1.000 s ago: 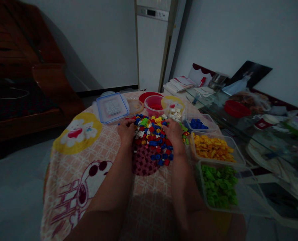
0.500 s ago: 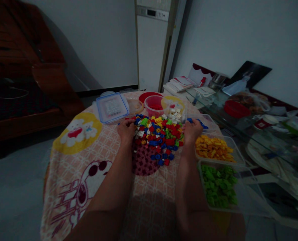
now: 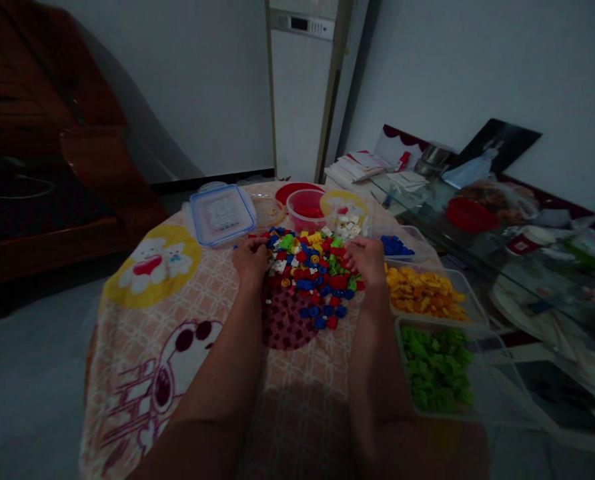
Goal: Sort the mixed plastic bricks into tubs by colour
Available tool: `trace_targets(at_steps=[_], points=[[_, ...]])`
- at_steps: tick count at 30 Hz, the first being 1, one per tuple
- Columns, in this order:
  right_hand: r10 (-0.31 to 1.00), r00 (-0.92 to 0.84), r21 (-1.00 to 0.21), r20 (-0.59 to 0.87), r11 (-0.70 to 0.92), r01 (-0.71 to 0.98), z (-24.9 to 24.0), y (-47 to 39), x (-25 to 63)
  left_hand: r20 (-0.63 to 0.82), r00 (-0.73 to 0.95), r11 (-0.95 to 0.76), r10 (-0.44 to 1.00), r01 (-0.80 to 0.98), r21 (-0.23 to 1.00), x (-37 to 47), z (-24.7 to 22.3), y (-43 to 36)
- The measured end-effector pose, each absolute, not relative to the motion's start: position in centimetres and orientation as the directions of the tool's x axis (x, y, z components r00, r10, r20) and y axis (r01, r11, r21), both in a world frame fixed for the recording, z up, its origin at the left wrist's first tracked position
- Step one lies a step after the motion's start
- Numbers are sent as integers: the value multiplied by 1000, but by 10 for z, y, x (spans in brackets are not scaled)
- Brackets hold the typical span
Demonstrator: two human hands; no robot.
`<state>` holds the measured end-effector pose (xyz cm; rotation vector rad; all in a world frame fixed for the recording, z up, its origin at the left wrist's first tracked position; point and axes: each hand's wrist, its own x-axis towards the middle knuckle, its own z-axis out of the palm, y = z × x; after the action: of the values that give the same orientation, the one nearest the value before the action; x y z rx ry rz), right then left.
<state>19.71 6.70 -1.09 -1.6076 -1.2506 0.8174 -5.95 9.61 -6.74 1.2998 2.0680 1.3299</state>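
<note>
A mixed heap of small plastic building bricks (image 3: 310, 267) in red, blue, white, yellow and green lies on the table before me. At the heap's left edge is my left hand (image 3: 250, 261), fingers bent together; what they hold, if anything, is hidden. My right hand (image 3: 370, 259) reaches over the heap's right edge, with its fingers loosely bent and slightly apart near red and green bricks. No brick shows in it. Just beyond that hand, blue bricks (image 3: 396, 245) lie in a clear container. Yellow bricks (image 3: 425, 293) and green bricks (image 3: 437, 370) fill two nearer containers.
White bricks (image 3: 347, 225) sit behind the heap, beside a pink tub (image 3: 306, 208). A blue-rimmed lid (image 3: 222, 215) lies at the back left of the cloth-covered table (image 3: 297, 400). On the right stands a cluttered glass table (image 3: 417, 203).
My right hand has moved left from the container of blue bricks to the right side of the heap. My left hand has stayed almost in place.
</note>
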Motion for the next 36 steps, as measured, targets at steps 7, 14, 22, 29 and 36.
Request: trace_targets(at_steps=[7, 14, 22, 29, 36], points=[[956, -236, -892, -173, -51, 450, -6, 55, 181, 169, -515, 135, 841, 501, 855, -59, -67, 96], [970, -167, -851, -176, -65, 520, -4, 56, 179, 175, -512, 120, 841, 491, 863, -60, -72, 98], [989, 100, -829, -104, -142, 542, 1, 56, 192, 168, -514, 135, 841, 500, 856, -60, -68, 97], [976, -55, -647, -212, -98, 756, 6, 55, 177, 176, -501, 130, 847, 516, 846, -59, -67, 95], [988, -57, -225, -144, 24, 974, 16, 54, 154, 165, -511, 139, 843, 503, 853, -59, -68, 97]])
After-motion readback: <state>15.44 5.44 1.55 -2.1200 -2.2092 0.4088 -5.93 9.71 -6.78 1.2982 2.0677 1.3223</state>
